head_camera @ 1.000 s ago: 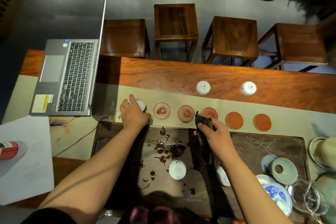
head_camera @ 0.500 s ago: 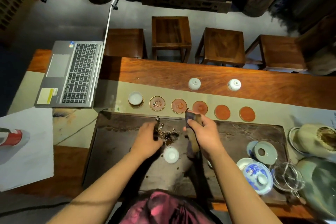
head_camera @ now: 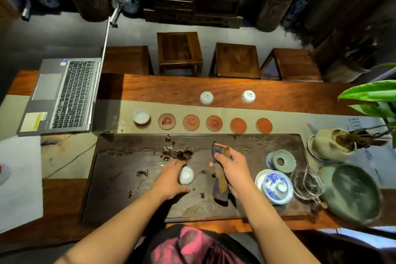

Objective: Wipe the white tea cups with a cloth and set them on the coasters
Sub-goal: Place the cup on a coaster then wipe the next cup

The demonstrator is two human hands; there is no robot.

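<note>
My left hand (head_camera: 171, 180) grips a small white tea cup (head_camera: 186, 175), turned on its side over the dark tea tray (head_camera: 120, 178). My right hand (head_camera: 233, 169) holds a dark folded cloth (head_camera: 220, 180) that hangs down to the tray. One white cup (head_camera: 141, 117) stands upright on the leftmost coaster. Several bare red-brown coasters (head_camera: 238, 125) run in a row to its right on the beige runner. Two more white cups (head_camera: 206, 97) (head_camera: 248, 96) sit upside down on the wooden table behind the row.
An open laptop (head_camera: 62, 96) lies at the left. A blue-and-white lidded bowl (head_camera: 276, 186), a grey-green lid (head_camera: 282, 161), a glass pitcher (head_camera: 308, 184), a large green bowl (head_camera: 351, 193) and a potted plant (head_camera: 334, 141) crowd the right. Tea leaves (head_camera: 177, 153) litter the tray. Stools stand behind.
My left hand left the cup on the leftmost coaster, came back to the tray and picked up another white cup. My right hand drew back a little with the cloth.
</note>
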